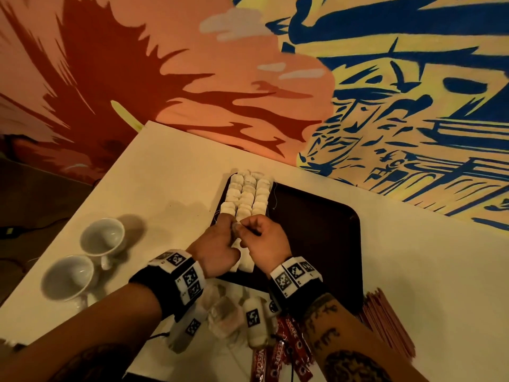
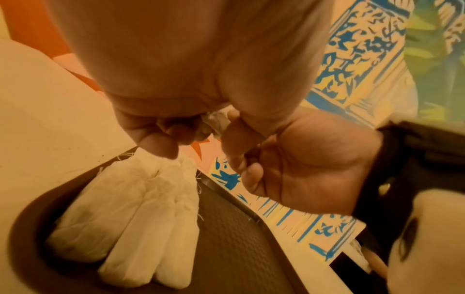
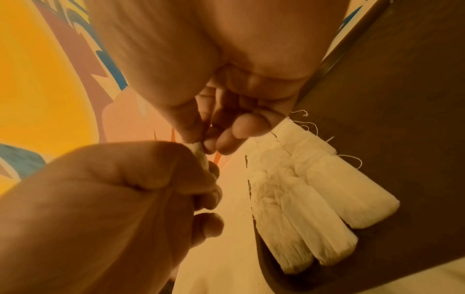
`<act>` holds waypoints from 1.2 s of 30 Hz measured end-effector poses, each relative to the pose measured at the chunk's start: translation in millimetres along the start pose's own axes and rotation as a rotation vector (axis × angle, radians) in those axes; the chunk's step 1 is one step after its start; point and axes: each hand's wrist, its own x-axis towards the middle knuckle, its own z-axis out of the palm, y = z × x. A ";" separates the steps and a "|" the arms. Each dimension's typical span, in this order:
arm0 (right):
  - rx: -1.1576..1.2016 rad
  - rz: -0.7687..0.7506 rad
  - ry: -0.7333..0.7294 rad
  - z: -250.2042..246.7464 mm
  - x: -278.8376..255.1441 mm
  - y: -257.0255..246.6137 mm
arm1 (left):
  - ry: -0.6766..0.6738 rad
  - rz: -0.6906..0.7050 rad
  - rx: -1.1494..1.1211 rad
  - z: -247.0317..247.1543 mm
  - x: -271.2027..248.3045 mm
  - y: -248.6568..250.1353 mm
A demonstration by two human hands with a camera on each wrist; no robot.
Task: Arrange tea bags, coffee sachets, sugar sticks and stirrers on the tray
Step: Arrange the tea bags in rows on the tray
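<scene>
A dark tray [image 1: 316, 224] lies on the white table [image 1: 165, 172]. Three rows of white tea bags [image 1: 248, 197] fill its left side; the same rows of tea bags [image 2: 141, 214] [image 3: 309, 191] show in both wrist views. Above the near end of the rows, my left hand [image 1: 220, 244] and right hand [image 1: 261, 241] meet. Both pinch one small crumpled tea bag [image 2: 214, 124] [image 3: 200, 152] between their fingertips. Red coffee sachets [image 1: 283, 351] lie on the table under my right forearm. A bundle of red stirrers [image 1: 388, 323] lies to the right of that forearm.
Two white cups [image 1: 91, 257] stand at the table's left side. Loose tea bags in clear wrapping [image 1: 223, 315] lie on the table between my wrists. A painted wall [image 1: 358, 92] runs along the table's far edge. The tray's right part [image 1: 330, 244] holds nothing.
</scene>
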 end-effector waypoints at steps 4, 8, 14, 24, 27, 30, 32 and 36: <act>0.121 0.031 0.052 -9.9 -5.2 1.0 | 0.075 -0.026 -0.404 2.7 -8.6 3.6; 0.291 0.127 0.140 -15.8 -8.1 -1.8 | 0.334 -0.091 -0.594 3.8 -13.2 6.4; 0.397 0.191 0.165 -13.6 -11.8 -4.3 | 0.410 -0.038 -0.266 9.5 -14.7 3.3; -0.085 -0.101 -0.088 -33.1 -21.1 11.8 | 0.343 0.084 -0.063 8.1 -18.5 9.3; -0.157 -0.175 -0.193 -33.5 -25.5 17.6 | 0.261 0.124 0.037 6.4 -17.3 4.1; -0.219 -0.136 -0.148 -31.2 -26.3 27.1 | 0.208 0.101 0.087 5.7 -18.1 -1.0; -0.217 -0.114 -0.150 -29.6 -25.8 32.1 | 0.189 0.066 0.062 5.1 -19.0 -7.5; -0.301 -0.013 -0.054 -30.7 -21.3 43.9 | 0.271 -0.047 0.048 1.8 -18.6 -28.9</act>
